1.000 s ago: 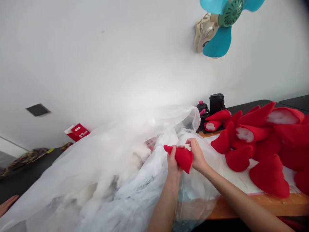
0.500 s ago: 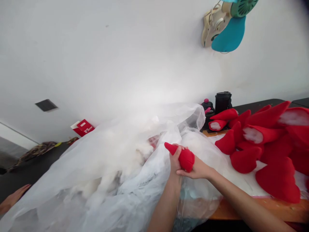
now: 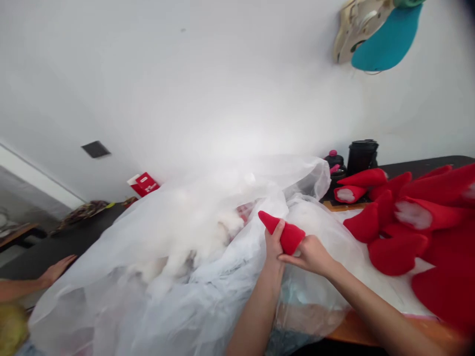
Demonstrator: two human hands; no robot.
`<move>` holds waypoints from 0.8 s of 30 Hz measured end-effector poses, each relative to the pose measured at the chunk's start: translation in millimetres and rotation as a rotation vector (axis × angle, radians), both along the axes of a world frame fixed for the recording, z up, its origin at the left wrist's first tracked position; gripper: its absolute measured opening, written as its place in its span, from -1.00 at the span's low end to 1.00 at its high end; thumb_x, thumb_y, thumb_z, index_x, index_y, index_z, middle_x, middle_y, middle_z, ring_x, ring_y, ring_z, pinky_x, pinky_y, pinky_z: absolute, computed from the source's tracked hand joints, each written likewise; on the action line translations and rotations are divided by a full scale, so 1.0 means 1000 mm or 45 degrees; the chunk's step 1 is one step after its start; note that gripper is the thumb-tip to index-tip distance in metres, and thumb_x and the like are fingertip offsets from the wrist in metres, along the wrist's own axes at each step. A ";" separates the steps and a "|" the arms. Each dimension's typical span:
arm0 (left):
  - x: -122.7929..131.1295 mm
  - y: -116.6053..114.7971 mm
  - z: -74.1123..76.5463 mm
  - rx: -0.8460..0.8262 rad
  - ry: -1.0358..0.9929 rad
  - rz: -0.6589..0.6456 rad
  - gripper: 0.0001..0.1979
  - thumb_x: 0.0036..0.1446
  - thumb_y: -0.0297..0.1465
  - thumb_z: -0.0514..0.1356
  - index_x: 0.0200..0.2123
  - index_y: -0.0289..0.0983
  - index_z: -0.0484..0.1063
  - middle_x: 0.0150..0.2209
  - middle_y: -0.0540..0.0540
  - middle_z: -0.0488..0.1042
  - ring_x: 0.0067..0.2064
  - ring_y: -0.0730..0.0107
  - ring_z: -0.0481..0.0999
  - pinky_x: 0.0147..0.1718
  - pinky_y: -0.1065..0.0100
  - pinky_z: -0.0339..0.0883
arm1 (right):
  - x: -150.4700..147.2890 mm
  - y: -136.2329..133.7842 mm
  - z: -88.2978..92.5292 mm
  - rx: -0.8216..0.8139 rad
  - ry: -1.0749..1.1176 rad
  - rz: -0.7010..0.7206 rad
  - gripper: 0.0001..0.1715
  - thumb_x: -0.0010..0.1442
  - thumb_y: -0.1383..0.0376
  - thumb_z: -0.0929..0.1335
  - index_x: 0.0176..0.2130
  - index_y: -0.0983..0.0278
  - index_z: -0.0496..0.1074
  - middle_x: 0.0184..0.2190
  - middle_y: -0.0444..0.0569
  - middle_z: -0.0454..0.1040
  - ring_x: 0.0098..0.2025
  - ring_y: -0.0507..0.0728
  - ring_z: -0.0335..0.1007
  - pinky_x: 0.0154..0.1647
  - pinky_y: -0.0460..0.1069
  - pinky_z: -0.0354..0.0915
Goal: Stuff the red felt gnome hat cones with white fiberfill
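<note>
A small red cone-shaped cloth piece (image 3: 285,233) is in my hands, its pointed tip toward the upper left. My left hand (image 3: 273,241) is wrapped round its side, the thumb lying across the fabric. At the wide end is my right hand (image 3: 310,254), with its fingers tucked into or behind the opening and the thumb stretched toward my left wrist. The right fingertips are hidden. Just left of the hands spreads a large translucent plastic bag (image 3: 222,267) with fluffy white stuffing (image 3: 170,267) in it.
Several red stuffed cones (image 3: 397,252) are heaped on the right, some with white filling showing. Behind them stand a black canister (image 3: 362,157) and a dark bottle (image 3: 334,160). A red box (image 3: 144,184) is at the back left. Another person's hand (image 3: 55,271) rests at the far left.
My right fingers have moved from around the cone's wide end to its opening, and the cone looks less rounded. The view has shifted left, showing more of the other person's arm.
</note>
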State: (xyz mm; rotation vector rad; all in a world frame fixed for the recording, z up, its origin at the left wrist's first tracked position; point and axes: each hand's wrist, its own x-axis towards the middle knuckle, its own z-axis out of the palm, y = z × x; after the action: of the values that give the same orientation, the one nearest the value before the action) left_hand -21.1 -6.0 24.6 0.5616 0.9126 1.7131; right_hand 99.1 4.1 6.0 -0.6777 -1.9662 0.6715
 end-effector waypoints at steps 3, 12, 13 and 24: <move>-0.008 0.002 0.006 0.007 -0.156 0.124 -0.60 -0.03 -0.15 0.43 -0.35 -0.27 0.34 -0.48 0.04 0.40 -0.49 0.49 0.42 -0.43 0.41 0.33 | 0.005 0.004 -0.005 0.406 -0.015 -0.135 -0.73 0.19 0.12 0.46 -0.15 0.20 0.59 -0.27 0.09 0.62 -0.32 0.25 0.53 -0.29 0.15 0.48; 0.004 -0.007 0.005 0.176 -0.186 -0.078 -0.64 0.01 -0.20 0.41 -0.24 -0.27 0.42 -0.27 -0.09 0.53 -0.28 0.32 0.56 -0.16 0.25 0.46 | -0.003 0.003 -0.013 0.480 -0.282 0.053 -0.39 0.21 0.04 0.45 0.18 0.17 0.40 0.02 0.13 0.56 0.18 0.48 0.39 0.35 0.62 -0.36; 0.008 -0.010 0.003 0.187 -0.166 -0.081 -0.67 0.01 -0.23 0.42 -0.24 -0.27 0.43 -0.27 -0.10 0.53 -0.26 0.30 0.56 -0.14 0.24 0.46 | -0.004 0.002 -0.018 0.439 -0.271 0.046 -0.27 0.19 0.01 0.45 0.26 0.17 0.33 0.12 0.15 0.50 0.26 0.51 0.29 0.34 0.63 -0.40; -0.002 -0.005 0.009 0.350 0.076 -0.079 -0.42 -0.14 -0.03 0.45 -0.13 -0.28 0.53 -0.03 -0.24 0.55 0.05 0.06 0.53 0.09 0.15 0.38 | 0.001 0.006 -0.009 -0.831 0.558 0.544 -0.04 0.37 -0.11 -0.23 0.25 0.24 0.30 0.07 0.21 0.52 0.07 0.31 0.52 -0.03 0.23 0.49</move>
State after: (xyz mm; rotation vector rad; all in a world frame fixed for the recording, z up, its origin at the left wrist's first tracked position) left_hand -23.2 -11.4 33.8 0.8185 0.6968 1.7855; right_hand 99.7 9.8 -3.4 -0.4232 -1.4733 1.6176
